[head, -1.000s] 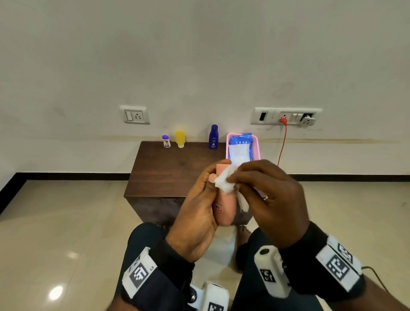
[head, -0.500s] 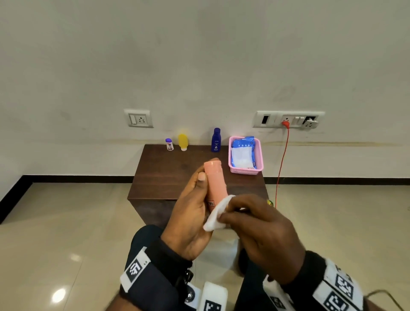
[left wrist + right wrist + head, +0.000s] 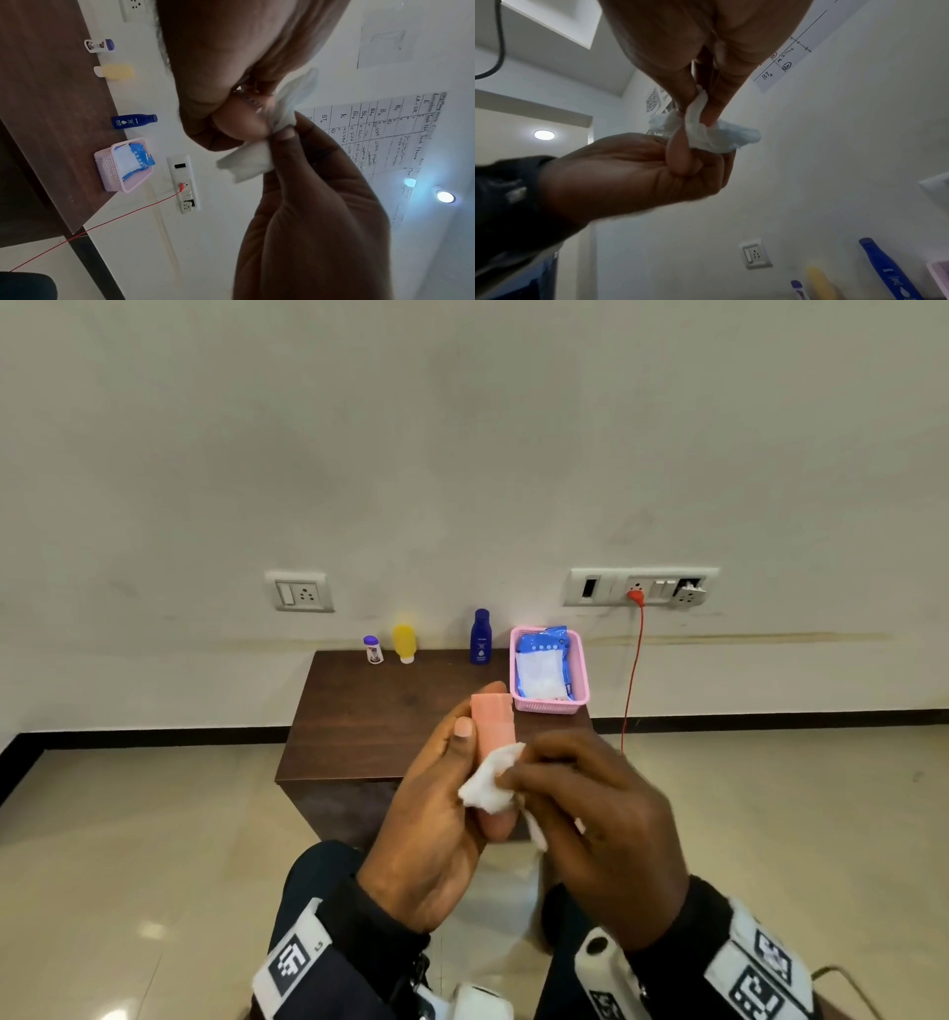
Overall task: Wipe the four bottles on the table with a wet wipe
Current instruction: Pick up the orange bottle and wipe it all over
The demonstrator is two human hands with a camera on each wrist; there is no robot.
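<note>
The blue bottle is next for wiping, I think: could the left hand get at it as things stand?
Probably not yet. The left hand grips the pink bottle, so it is occupied. The blue bottle stands unobstructed at the table's far edge.

The front and middle of the table [image 3: 369, 737] lie bare, so a hand can pass there. Along the back edge stand a small white bottle [image 3: 373, 650], a yellow bottle [image 3: 404, 643] and a blue bottle [image 3: 480, 637], with gaps between; a pink basket [image 3: 579, 670] blocks the right rear corner.

Dim wrist views, blurred hands [image 3: 590, 819]
</note>
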